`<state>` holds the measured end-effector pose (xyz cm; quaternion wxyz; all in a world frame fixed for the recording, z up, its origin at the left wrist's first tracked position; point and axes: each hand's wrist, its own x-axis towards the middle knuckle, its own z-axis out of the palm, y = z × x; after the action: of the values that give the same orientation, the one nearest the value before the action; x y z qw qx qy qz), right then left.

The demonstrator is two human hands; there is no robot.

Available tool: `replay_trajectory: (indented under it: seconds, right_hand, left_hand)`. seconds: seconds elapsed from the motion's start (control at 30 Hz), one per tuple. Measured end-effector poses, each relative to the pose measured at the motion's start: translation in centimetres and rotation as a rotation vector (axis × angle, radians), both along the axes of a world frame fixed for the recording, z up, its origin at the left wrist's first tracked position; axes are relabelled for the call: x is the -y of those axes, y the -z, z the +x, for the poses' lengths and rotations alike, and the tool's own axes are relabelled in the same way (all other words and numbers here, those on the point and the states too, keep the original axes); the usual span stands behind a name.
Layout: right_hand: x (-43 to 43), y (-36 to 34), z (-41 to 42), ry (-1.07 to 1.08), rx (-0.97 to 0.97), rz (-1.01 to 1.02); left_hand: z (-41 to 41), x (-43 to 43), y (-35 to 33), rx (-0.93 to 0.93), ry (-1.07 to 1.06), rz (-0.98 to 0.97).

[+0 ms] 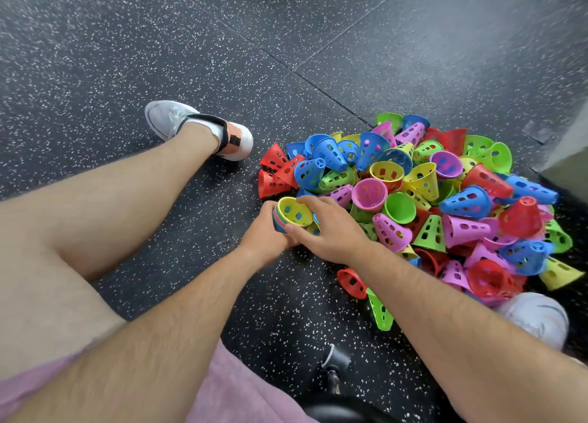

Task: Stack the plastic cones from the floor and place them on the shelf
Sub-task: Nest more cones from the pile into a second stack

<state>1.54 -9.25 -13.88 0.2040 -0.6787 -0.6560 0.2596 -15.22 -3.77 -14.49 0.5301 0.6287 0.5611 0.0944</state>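
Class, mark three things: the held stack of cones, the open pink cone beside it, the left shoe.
stack of cones (pixel 294 213): head view, inside of the top yellow cone.
pink cone (pixel 369 196): head view, inner wall.
left shoe (pixel 165 117): head view, toe.

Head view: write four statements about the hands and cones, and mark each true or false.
1. The left hand and right hand both hold the cone stack, with a yellow cone innermost. True.
2. The loose cone pile lies on the person's left. False: it lies on their right.
3. Its cones have solid walls. False: the walls are perforated.
4. The floor is dark and speckled. True.
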Motion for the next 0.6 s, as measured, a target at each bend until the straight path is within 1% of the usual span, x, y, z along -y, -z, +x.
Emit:
replay_trajectory:
  seconds: [0.1,0.17,0.23,0.27,0.33,0.4,0.5,0.6]
  right_hand:
    - [-0.9,0.3,0.2,0.052,-0.016,0.082]
    - [-1.9,0.7,0.6,0.147,-0.010,0.221]
    - [-3.1,1.2,1.4,0.236,0.104,0.352]
    - [-3.8,1.4,2.0,0.263,0.183,0.370]
    - [-5.1,1.3,3.2,0.259,0.343,0.316]
    - [-6.2,1.0,4.0,0.202,0.444,0.193]
    - [-7.6,0.9,4.3,0.108,0.497,-0.021]
    - [-8.2,1.3,3.9,0.088,0.472,-0.068]
  left_hand:
    - [0.5,-0.7,-0.2,0.039,-0.040,0.027]
    - [0.7,-1.0,-0.1,0.059,-0.064,0.038]
    - [0.7,-1.1,0.1,0.072,-0.072,0.035]
    - [0.6,-1.2,0.3,0.079,-0.074,0.028]
    - [0.4,-1.3,0.6,0.092,-0.076,0.014]
    - [0.2,-1.4,0.7,0.093,-0.076,0.007]
    - [-0.1,-1.7,0.7,0.090,-0.076,-0.010]
    - [-0.2,-1.9,1.0,0.094,-0.075,-0.024]
